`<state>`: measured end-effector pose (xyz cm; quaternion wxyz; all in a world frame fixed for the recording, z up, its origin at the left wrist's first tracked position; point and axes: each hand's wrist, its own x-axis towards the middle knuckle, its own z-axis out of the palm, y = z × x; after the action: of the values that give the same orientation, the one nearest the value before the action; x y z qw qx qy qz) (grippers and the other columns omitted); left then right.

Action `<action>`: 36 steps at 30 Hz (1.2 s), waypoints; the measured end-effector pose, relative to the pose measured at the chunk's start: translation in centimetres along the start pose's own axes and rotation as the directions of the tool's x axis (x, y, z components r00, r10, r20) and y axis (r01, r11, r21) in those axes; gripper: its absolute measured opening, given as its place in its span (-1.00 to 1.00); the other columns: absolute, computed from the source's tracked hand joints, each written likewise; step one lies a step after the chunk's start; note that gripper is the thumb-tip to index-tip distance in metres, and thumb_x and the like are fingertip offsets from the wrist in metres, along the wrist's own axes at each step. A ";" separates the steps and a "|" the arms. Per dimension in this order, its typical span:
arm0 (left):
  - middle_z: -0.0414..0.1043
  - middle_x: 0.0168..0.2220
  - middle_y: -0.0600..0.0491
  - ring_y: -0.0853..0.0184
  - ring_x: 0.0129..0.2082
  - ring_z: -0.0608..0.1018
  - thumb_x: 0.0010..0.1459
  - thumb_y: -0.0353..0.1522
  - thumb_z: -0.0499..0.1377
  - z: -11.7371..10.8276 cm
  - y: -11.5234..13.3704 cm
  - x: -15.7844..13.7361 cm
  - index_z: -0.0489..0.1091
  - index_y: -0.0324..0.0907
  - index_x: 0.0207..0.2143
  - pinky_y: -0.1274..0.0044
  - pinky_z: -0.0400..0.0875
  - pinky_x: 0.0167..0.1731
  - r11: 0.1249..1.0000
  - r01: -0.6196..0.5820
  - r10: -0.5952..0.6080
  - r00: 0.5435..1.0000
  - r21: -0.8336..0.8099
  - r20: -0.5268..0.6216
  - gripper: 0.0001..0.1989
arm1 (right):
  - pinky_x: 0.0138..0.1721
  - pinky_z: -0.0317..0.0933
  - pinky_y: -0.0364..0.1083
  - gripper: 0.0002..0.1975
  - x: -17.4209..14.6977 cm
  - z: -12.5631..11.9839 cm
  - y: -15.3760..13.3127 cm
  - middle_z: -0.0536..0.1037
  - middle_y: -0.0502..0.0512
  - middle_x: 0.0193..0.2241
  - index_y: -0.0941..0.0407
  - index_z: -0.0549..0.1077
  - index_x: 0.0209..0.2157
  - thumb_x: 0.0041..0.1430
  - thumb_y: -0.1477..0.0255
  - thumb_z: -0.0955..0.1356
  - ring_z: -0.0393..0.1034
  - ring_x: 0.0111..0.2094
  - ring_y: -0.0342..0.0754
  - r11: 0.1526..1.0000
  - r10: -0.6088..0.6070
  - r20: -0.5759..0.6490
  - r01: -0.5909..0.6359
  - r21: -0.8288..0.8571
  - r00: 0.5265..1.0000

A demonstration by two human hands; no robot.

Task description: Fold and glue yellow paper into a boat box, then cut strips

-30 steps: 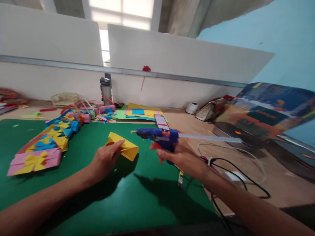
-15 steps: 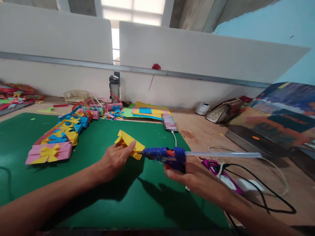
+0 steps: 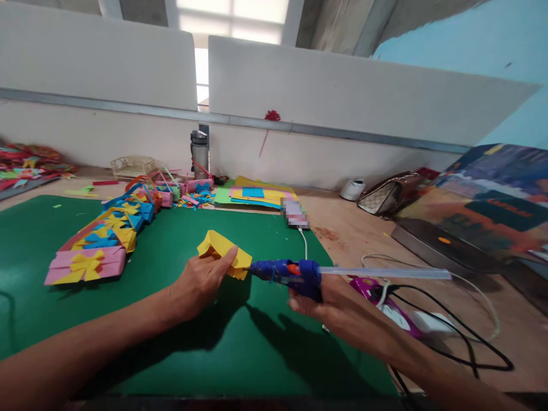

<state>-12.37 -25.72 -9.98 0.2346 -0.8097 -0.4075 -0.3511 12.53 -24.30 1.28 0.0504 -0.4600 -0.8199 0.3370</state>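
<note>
We note the left hand (image 3: 199, 282) closed, thumb uppermost, pinching folded yellow paper (image 3: 222, 249) above the green mat (image 3: 171, 231). Our right hand (image 3: 329, 302) wraps the blue glue gun (image 3: 285, 273) at the paper's 3 o'clock, nozzle at its edge. Pink box (image 3: 60, 268): left hand's 9 o'clock.

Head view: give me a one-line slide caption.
The left hand holds folded yellow paper; the right hand points a blue glue gun at its edge.

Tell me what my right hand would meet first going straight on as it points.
Likely the folded yellow paper in your left hand: your glue gun points at its edge, nozzle seemingly touching, though depth is unclear.
</note>
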 end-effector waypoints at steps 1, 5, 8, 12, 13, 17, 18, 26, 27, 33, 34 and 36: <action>0.47 -0.45 -0.02 0.36 -0.56 0.49 0.17 -0.54 -0.07 0.0 0.0 0.0 -0.09 -0.33 0.22 0.56 0.44 -0.51 1.000 0.004 -0.004 1.000 0.000 -0.004 -0.45 | -0.62 -0.16 -0.18 -0.77 0.0 0.0 0.0 0.11 -0.10 -0.63 0.11 0.22 -0.55 0.06 0.28 0.27 -0.05 -0.60 -0.21 1.000 0.008 0.009 -0.008 -0.002 1.000; 0.49 -0.44 -0.03 0.36 -0.55 0.50 0.16 -0.53 -0.06 0.0 0.1 0.0 0.02 -0.33 0.17 0.56 0.45 -0.49 0.999 0.032 -0.032 0.999 -0.010 -0.016 -0.50 | -0.63 -0.15 -0.19 -0.75 -0.1 0.1 -0.2 0.10 -0.10 -0.65 0.10 0.20 -0.57 0.07 0.27 0.26 -0.05 -0.61 -0.22 1.000 0.008 0.032 -0.009 0.023 0.999; 0.49 -0.47 -0.01 0.37 -0.56 0.50 0.14 -0.54 -0.06 0.0 0.2 0.0 0.04 -0.33 0.15 0.56 0.46 -0.51 1.000 0.028 -0.029 0.999 -0.008 -0.023 -0.51 | -0.62 -0.11 -0.20 -0.81 -0.1 0.2 -0.4 0.13 -0.10 -0.62 0.11 0.23 -0.53 0.05 0.32 0.28 -0.04 -0.59 -0.22 0.995 -0.044 0.026 0.042 0.089 0.999; 0.50 -0.44 -0.04 0.36 -0.53 0.52 0.14 -0.56 -0.07 -0.1 0.2 0.1 0.04 -0.35 0.13 0.55 0.47 -0.51 1.000 0.013 -0.013 1.000 -0.012 -0.017 -0.53 | -0.58 -0.05 -0.21 -0.93 -0.1 0.4 -0.5 0.21 -0.08 -0.56 0.10 0.28 -0.44 0.04 0.40 0.27 0.03 -0.55 -0.21 0.983 -0.120 0.031 0.114 0.146 0.992; 0.51 -0.43 -0.05 0.36 -0.52 0.53 0.15 -0.56 -0.07 -0.1 0.2 0.1 0.04 -0.35 0.13 0.54 0.47 -0.50 1.000 0.013 -0.013 1.000 -0.013 -0.016 -0.54 | -0.57 -0.04 -0.21 -0.93 -0.1 0.4 -0.6 0.22 -0.07 -0.55 0.11 0.28 -0.44 0.05 0.41 0.27 0.04 -0.54 -0.20 0.983 -0.121 0.033 0.115 0.145 0.992; 0.51 -0.43 -0.05 0.35 -0.53 0.53 0.16 -0.54 -0.06 -0.2 0.2 0.3 0.06 -0.34 0.12 0.54 0.48 -0.50 1.000 0.018 -0.018 0.999 0.000 -0.031 -0.55 | -0.57 -0.04 -0.21 -0.90 -0.4 0.6 -0.6 0.21 -0.07 -0.56 0.12 0.29 -0.46 0.07 0.39 0.26 0.01 -0.54 -0.21 0.987 -0.096 0.040 0.090 0.135 0.995; 0.51 -0.44 -0.04 0.35 -0.53 0.53 0.16 -0.55 -0.06 -0.2 0.2 0.3 0.06 -0.34 0.12 0.55 0.48 -0.50 1.000 0.017 -0.017 0.999 0.003 -0.040 -0.55 | -0.58 -0.04 -0.21 -0.89 -0.4 0.6 -0.7 0.20 -0.08 -0.56 0.12 0.28 -0.47 0.08 0.38 0.26 0.00 -0.54 -0.21 0.986 -0.099 0.036 0.093 0.141 0.994; 0.51 -0.44 -0.04 0.35 -0.53 0.53 0.18 -0.53 -0.06 -0.1 0.1 0.3 0.12 -0.32 0.10 0.54 0.48 -0.49 0.999 0.030 -0.031 0.998 -0.012 -0.060 -0.59 | -0.64 -0.13 -0.21 -0.81 -0.8 0.3 -0.4 0.13 -0.11 -0.62 0.10 0.22 -0.54 0.07 0.35 0.29 -0.04 -0.61 -0.23 0.995 -0.058 -0.031 0.060 0.084 0.998; 0.51 -0.44 -0.04 0.34 -0.53 0.53 0.18 -0.53 -0.06 -0.1 0.1 0.3 0.13 -0.32 0.10 0.54 0.49 -0.48 0.999 0.034 -0.035 0.997 -0.011 -0.064 -0.59 | -0.64 -0.13 -0.21 -0.80 -0.8 0.3 -0.2 0.14 -0.11 -0.63 0.10 0.23 -0.54 0.07 0.33 0.29 -0.04 -0.62 -0.23 0.997 -0.048 -0.041 0.051 0.065 0.998; 0.52 -0.47 -0.05 0.33 -0.56 0.54 0.23 -0.47 -0.06 -0.1 0.0 0.6 0.22 -0.33 0.02 0.54 0.47 -0.53 0.998 0.056 -0.056 0.995 0.003 -0.082 -0.68 | -0.63 0.03 -0.21 -0.79 -1.3 0.0 0.9 0.30 -0.06 -0.63 0.11 0.34 -0.52 0.05 0.27 0.29 0.15 -0.61 -0.18 0.997 -0.053 -0.150 0.059 0.040 0.987; 0.53 -0.47 -0.05 0.33 -0.56 0.54 0.24 -0.46 -0.06 -0.1 0.0 0.6 0.22 -0.32 0.01 0.55 0.47 -0.54 0.998 0.062 -0.062 0.994 0.001 -0.085 -0.70 | -0.62 0.08 -0.20 -0.79 -1.5 -0.1 1.0 0.35 -0.05 -0.61 0.11 0.38 -0.50 0.04 0.25 0.29 0.20 -0.60 -0.15 0.995 -0.055 -0.173 0.068 0.069 0.983; 0.54 -0.46 -0.05 0.33 -0.55 0.55 0.26 -0.43 -0.07 -0.2 0.0 0.8 0.23 -0.30 0.00 0.55 0.47 -0.53 0.996 0.087 -0.088 0.992 -0.012 -0.090 -0.71 | -0.59 0.17 -0.16 -0.76 -1.9 -0.4 1.0 0.44 -0.01 -0.59 0.10 0.45 -0.44 0.01 0.21 0.31 0.31 -0.57 -0.08 0.989 -0.041 -0.277 0.078 0.126 0.960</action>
<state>-12.14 -25.43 -9.28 0.2340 -0.7753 -0.4302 -0.3989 14.51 -25.23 1.42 0.2046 -0.4727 -0.7937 0.3236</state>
